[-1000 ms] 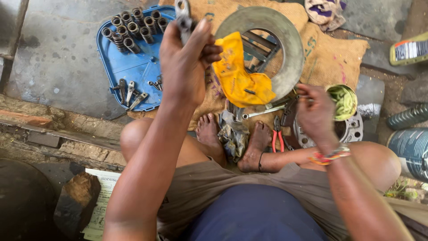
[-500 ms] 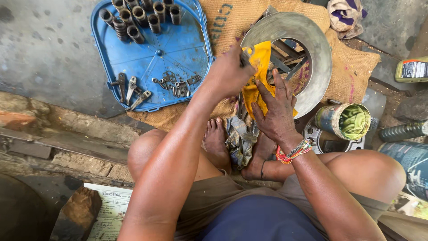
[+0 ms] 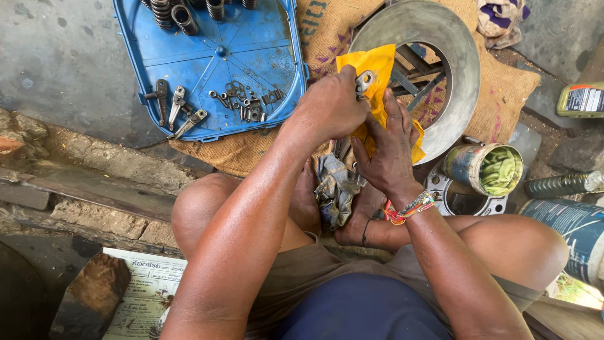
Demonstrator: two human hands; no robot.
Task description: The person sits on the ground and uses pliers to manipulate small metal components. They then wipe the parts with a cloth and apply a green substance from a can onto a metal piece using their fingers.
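Note:
I sit cross-legged over a burlap sack. My left hand (image 3: 332, 107) pinches a small metal engine part (image 3: 364, 80) against a yellow cloth (image 3: 378, 69). My right hand (image 3: 391, 151), with bead bracelets at the wrist, cups the yellow cloth from below. Both hands meet in front of a large grey metal ring (image 3: 454, 56). A blue plastic tray (image 3: 207, 56) at the upper left holds several coil springs (image 3: 179, 16) and several small metal rocker pieces (image 3: 242, 104).
A dirty grey rag (image 3: 336, 189) lies between my feet. An open can with green contents (image 3: 491, 169) stands at the right, beside a bottle (image 3: 560, 184) and a blue drum (image 3: 576, 233). A newspaper (image 3: 148, 289) and a block lie lower left.
My left hand came down from above the tray carrying a small part to the yellow cloth. My right hand moved left from the can onto the cloth. The view shifted closer.

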